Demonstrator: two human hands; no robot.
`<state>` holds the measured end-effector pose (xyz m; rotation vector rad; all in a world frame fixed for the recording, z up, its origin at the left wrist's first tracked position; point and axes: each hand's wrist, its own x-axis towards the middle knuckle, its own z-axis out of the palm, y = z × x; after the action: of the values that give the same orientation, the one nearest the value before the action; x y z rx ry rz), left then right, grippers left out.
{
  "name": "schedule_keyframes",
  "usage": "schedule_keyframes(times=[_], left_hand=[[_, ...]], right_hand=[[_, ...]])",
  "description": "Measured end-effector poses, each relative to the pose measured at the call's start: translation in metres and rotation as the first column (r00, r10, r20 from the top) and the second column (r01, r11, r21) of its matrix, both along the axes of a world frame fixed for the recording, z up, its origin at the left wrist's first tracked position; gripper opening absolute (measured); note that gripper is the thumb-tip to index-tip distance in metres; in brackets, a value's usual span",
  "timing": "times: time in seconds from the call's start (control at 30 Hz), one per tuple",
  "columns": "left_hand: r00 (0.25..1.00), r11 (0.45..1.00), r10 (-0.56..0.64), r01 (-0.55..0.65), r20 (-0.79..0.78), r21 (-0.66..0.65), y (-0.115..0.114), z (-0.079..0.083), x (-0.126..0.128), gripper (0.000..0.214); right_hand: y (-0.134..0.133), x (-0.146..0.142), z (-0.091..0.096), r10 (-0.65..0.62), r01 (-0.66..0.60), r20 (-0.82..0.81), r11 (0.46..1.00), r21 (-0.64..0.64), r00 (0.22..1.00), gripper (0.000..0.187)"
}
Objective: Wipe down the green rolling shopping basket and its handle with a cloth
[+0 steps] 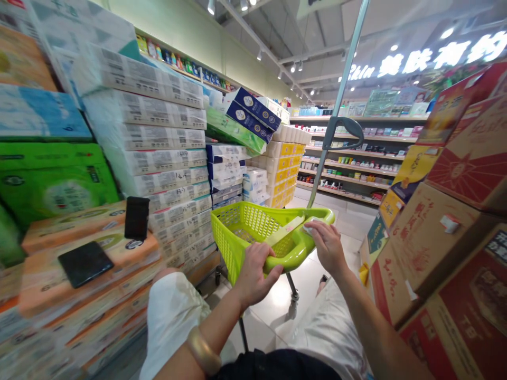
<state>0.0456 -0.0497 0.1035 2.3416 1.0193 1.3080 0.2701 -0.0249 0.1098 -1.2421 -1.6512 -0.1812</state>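
A lime-green plastic shopping basket (233, 232) on wheels stands in front of me in a shop aisle. My left hand (253, 274) grips the basket's near rim at its thick green handle. On the rim's right side, my right hand (325, 244) presses a white cloth or wipe (310, 224). A pale flat card or strip (283, 230) lies along the rim between the hands. The basket's long grey pull handle (340, 126) rises up and to the right. I wear a wide bangle on the left wrist.
Stacks of wrapped tissue and paper packs (158, 137) line the left side. A black phone (85, 262) and a black upright device (137, 217) rest on orange packs. Red and brown cartons (455, 221) crowd the right. Stocked shelves (356, 169) stand beyond on the tiled floor.
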Motion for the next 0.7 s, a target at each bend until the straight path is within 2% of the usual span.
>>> schedule_keyframes(times=[0.13,0.2,0.27,0.37,0.43,0.6,0.7], left_hand=[[1.0,0.999,-0.015,0.015,0.002,-0.032,0.002,0.001,-0.002,0.037],[1.0,0.999,-0.018,0.018,0.002,-0.046,0.002,0.002,-0.005,0.039],[1.0,0.998,-0.019,0.02,0.012,-0.056,0.003,0.003,-0.009,0.041],[0.999,0.997,-0.031,0.033,0.041,-0.069,0.007,0.002,-0.015,0.043],[0.998,0.996,-0.032,0.036,0.054,-0.081,0.01,0.001,-0.019,0.041],[0.995,0.995,0.021,-0.011,0.1,-0.103,0.017,0.002,-0.027,0.038],[0.993,0.992,0.043,-0.03,0.106,-0.121,0.02,0.002,-0.034,0.037]], right_hand=[[-0.013,-0.012,0.002,0.128,-0.126,0.171,0.992,-0.022,0.977,0.026],[-0.012,-0.013,0.005,0.154,-0.147,0.209,0.988,-0.049,0.966,0.027],[-0.004,-0.007,0.009,0.127,-0.113,0.191,0.99,-0.081,0.973,0.029],[0.012,0.004,0.015,0.022,-0.006,0.118,0.991,-0.133,0.993,0.033],[0.018,0.002,0.019,-0.017,0.034,0.111,0.987,-0.155,0.994,0.034],[0.012,-0.029,0.029,0.142,-0.093,0.271,0.978,-0.185,0.952,0.023],[0.016,-0.029,0.035,0.145,-0.073,0.28,0.965,-0.252,0.949,0.019]])
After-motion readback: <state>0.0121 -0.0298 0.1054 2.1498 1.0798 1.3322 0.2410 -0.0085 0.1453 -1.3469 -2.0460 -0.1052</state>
